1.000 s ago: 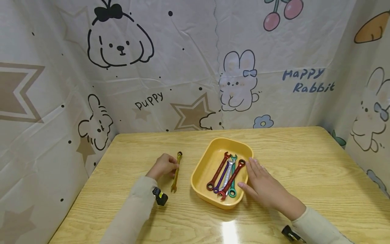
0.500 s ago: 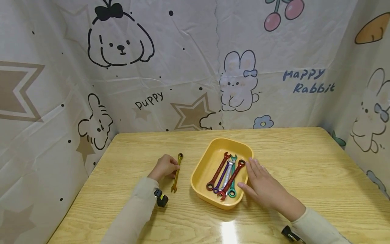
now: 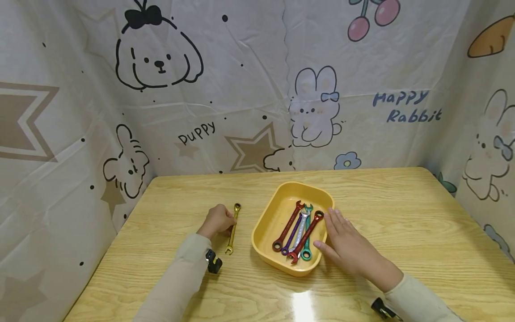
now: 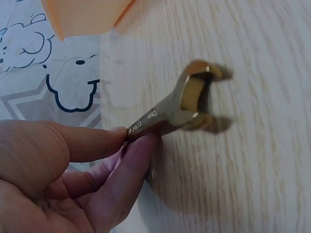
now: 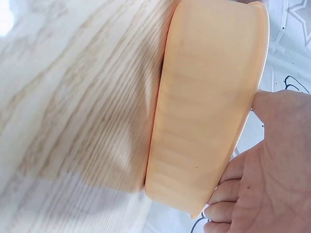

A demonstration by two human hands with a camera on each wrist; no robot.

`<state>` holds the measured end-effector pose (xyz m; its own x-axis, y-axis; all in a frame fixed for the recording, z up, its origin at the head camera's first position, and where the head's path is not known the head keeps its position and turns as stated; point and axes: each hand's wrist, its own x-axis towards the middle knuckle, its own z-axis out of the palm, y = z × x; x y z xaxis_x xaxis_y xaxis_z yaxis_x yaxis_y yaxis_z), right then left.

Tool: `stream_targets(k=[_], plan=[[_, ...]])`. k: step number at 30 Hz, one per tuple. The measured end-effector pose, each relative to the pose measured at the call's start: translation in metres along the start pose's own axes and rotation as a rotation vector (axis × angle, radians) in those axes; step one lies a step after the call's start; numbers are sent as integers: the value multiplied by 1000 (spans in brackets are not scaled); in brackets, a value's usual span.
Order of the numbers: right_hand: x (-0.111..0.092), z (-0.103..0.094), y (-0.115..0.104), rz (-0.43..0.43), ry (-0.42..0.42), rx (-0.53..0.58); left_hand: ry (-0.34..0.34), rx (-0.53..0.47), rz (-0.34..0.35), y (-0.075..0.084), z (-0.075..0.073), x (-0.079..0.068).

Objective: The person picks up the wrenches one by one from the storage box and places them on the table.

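In the head view my left hand [image 3: 217,221] pinches a gold combination wrench [image 3: 233,230] between thumb and fingers, left of the bin. The left wrist view shows the open-ended head of this wrench [image 4: 189,97] pointing away from the fingertips [image 4: 141,150]. My right hand [image 3: 350,246] rests against the right rim of a yellow plastic bin [image 3: 267,214], its fingers straight and the thumb on the edge. Several wrenches lie inside: two red ones, including a red wrench [image 3: 289,226] on the left, a purple wrench [image 3: 292,235], a silver wrench [image 3: 300,232] and a green wrench [image 3: 306,252].
The wood-grain table [image 3: 422,232] bears the bin near its middle. A printed cloth [image 3: 241,89] hangs behind the table and along both sides. Black wrist cameras, such as the left camera [image 3: 214,263], sit at each sleeve.
My left hand and the gold wrench have shifted only very slightly. The right hand, the bin and the wrenches in it stay where they were.
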<state>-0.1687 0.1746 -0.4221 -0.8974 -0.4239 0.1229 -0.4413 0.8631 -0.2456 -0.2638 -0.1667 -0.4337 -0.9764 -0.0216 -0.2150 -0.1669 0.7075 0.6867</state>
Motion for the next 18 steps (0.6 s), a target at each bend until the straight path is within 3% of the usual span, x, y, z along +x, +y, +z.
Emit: stream_targets(k=[11,18], plan=[[0,0,-1,-6,4,-21,-15,-3,-19,0,-3,0],[0,0,-1,-11,11,-15,-28,-81,-42,-2,-7,2]])
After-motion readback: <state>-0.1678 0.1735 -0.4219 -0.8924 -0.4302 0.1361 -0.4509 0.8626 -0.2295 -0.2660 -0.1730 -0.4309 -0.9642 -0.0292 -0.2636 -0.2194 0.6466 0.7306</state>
